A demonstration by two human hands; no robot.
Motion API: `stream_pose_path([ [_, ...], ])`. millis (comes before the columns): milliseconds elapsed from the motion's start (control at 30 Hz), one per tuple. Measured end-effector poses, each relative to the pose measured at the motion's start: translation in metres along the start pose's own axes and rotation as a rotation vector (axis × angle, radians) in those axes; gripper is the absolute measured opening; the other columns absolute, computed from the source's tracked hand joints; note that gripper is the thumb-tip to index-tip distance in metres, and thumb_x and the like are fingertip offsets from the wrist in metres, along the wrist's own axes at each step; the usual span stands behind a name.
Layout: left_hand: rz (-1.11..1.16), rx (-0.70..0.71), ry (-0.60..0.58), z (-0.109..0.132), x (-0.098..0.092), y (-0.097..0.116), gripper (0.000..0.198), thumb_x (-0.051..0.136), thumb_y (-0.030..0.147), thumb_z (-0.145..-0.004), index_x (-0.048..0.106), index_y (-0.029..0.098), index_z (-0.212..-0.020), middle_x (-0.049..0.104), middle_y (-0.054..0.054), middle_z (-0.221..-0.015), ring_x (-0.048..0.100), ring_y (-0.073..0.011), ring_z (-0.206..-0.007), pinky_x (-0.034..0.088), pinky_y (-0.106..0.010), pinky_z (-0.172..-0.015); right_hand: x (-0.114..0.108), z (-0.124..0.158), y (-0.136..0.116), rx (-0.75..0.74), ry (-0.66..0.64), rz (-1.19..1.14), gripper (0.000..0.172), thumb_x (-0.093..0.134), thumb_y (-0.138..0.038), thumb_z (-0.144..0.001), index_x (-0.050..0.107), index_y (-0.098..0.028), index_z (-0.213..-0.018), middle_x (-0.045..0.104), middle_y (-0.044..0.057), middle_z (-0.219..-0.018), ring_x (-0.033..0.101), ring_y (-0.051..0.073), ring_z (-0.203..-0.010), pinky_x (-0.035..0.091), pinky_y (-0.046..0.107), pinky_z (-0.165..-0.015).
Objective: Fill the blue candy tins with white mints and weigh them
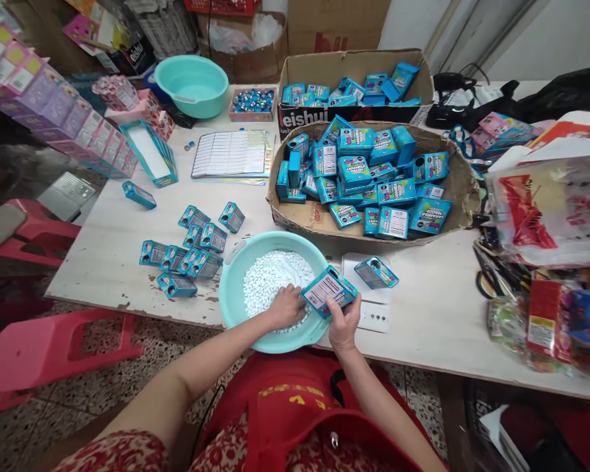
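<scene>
My left hand (288, 307) is down among small white candies (265, 278) in a turquoise basin (236, 324). Its fingers are curled into them, and the fingertips are partly hidden. In my right hand (344, 321) a blue candy box (324, 288) is held tilted over the basin's right rim, its printed label side facing up. A second blue box (376, 273) lies on a flat white kitchen scale (373, 318) just right of that hand.
Several blue boxes (204, 262) stand left of the basin. Behind it are an open carton (295, 216) heaped with boxes and another carton (354, 59). An empty turquoise basin (191, 85) and a tray of wrapped sweets (253, 101) sit at the back. Scissors (486, 275) and packets lie right.
</scene>
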State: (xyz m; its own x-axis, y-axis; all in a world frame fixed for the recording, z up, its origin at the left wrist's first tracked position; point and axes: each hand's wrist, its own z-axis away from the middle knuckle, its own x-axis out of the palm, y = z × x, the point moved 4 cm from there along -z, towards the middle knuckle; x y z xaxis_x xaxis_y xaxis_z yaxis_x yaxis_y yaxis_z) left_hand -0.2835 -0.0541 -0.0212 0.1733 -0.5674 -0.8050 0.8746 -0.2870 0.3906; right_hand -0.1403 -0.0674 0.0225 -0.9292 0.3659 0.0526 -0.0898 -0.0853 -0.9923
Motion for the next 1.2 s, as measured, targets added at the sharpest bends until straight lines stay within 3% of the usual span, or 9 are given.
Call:
stream_pose_path([
  [100, 0.003, 0.094, -0.095, 0.033, -0.009, -0.028, 0.025, 0.049, 0.030, -0.084, 0.066, 0.023, -0.101, 0.059, -0.010, -0.106, 0.050, -0.0273, -0.101, 0.038, -0.041, -0.088, 0.001, 0.003, 0.001, -0.025, -0.014, 0.041, 0.037, 0.064, -0.039, -0.072, 0.044, -0.021, -0.098, 0.061, 0.003, -0.088, 0.061, 0.020, -0.079, 0.049, 0.037, -0.077],
  [267, -0.047, -0.348, 0.148, 0.036, -0.041, -0.074, 0.041, 0.048, 0.042, -0.087, 0.055, 0.026, -0.124, 0.044, -0.012, -0.138, 0.038, -0.0356, -0.123, 0.031, -0.051, -0.099, 0.006, 0.011, 0.010, -0.116, 0.010, 0.208, 0.040, 0.064, -0.043, -0.072, 0.047, -0.020, -0.100, 0.058, 0.003, -0.087, 0.058, 0.020, -0.078, 0.049, 0.036, -0.074],
  [367, -0.064, -0.527, 0.097, 0.039, -0.032, -0.067, 0.055, 0.045, 0.055, -0.085, 0.051, 0.022, -0.129, 0.039, -0.018, -0.141, 0.036, -0.0431, -0.123, 0.032, -0.058, -0.095, 0.010, 0.015, 0.017, -0.148, 0.018, 0.263, 0.044, 0.063, -0.044, -0.074, 0.045, -0.020, -0.106, 0.057, 0.005, -0.091, 0.058, 0.021, -0.082, 0.050, 0.037, -0.075],
  [533, 0.093, -0.586, -0.086, 0.054, 0.000, -0.029, 0.069, 0.045, 0.066, -0.078, 0.047, 0.021, -0.130, 0.045, -0.020, -0.133, 0.046, -0.0428, -0.117, 0.039, -0.053, -0.089, 0.012, 0.018, 0.019, -0.197, 0.025, 0.333, 0.045, 0.061, -0.043, -0.077, 0.043, -0.020, -0.111, 0.055, 0.009, -0.101, 0.057, 0.023, -0.093, 0.048, 0.040, -0.082],
  [633, 0.308, -0.512, -0.091, 0.044, 0.015, -0.004, 0.058, 0.045, 0.059, -0.080, 0.053, 0.021, -0.123, 0.054, -0.018, -0.122, 0.053, -0.0373, -0.112, 0.042, -0.046, -0.089, 0.012, 0.018, 0.017, -0.204, 0.050, 0.344, 0.044, 0.061, -0.043, -0.077, 0.043, -0.020, -0.110, 0.056, 0.010, -0.101, 0.057, 0.024, -0.094, 0.048, 0.042, -0.083],
  [800, 1.044, -0.489, 0.155, 0.013, 0.026, 0.011, 0.025, 0.062, 0.038, -0.071, 0.063, 0.020, -0.089, 0.066, -0.012, -0.096, 0.060, -0.0312, -0.103, 0.046, -0.038, -0.084, 0.013, 0.015, 0.017, -0.149, 0.073, 0.333, 0.047, 0.063, -0.046, -0.075, 0.044, -0.019, -0.107, 0.057, 0.010, -0.098, 0.058, 0.024, -0.092, 0.048, 0.043, -0.083],
  [933, 1.392, -0.503, 0.115, 0.014, 0.022, -0.003, 0.021, 0.066, 0.033, -0.067, 0.060, 0.018, -0.081, 0.066, -0.005, -0.075, 0.064, -0.0193, -0.070, 0.050, -0.026, -0.061, 0.010, 0.011, 0.003, -0.036, 0.050, 0.181, 0.049, 0.065, -0.044, -0.073, 0.043, -0.019, -0.109, 0.059, 0.008, -0.097, 0.060, 0.021, -0.087, 0.050, 0.038, -0.080],
  [1067, 1.782, -0.525, 0.023, 0.028, 0.004, -0.031, 0.032, 0.070, 0.039, -0.065, 0.058, 0.016, -0.084, 0.063, -0.003, -0.066, 0.058, -0.0138, -0.049, 0.038, -0.019, -0.038, 0.008, 0.004, -0.026, 0.011, -0.033, 0.019, 0.045, 0.067, -0.040, -0.074, 0.046, -0.020, -0.109, 0.062, 0.005, -0.098, 0.061, 0.018, -0.086, 0.050, 0.034, -0.080],
  [1200, 1.952, -0.680, 0.191, 0.034, -0.019, -0.054, 0.030, 0.060, 0.044, -0.075, 0.053, 0.016, -0.073, 0.058, -0.002, -0.057, 0.054, -0.0118, -0.042, 0.034, -0.018, -0.033, 0.021, 0.000, -0.034, 0.041, -0.212, 0.152, 0.036, 0.070, -0.043, -0.071, 0.055, -0.020, -0.093, 0.064, 0.001, -0.085, 0.060, 0.018, -0.078, 0.050, 0.032, -0.074],
])
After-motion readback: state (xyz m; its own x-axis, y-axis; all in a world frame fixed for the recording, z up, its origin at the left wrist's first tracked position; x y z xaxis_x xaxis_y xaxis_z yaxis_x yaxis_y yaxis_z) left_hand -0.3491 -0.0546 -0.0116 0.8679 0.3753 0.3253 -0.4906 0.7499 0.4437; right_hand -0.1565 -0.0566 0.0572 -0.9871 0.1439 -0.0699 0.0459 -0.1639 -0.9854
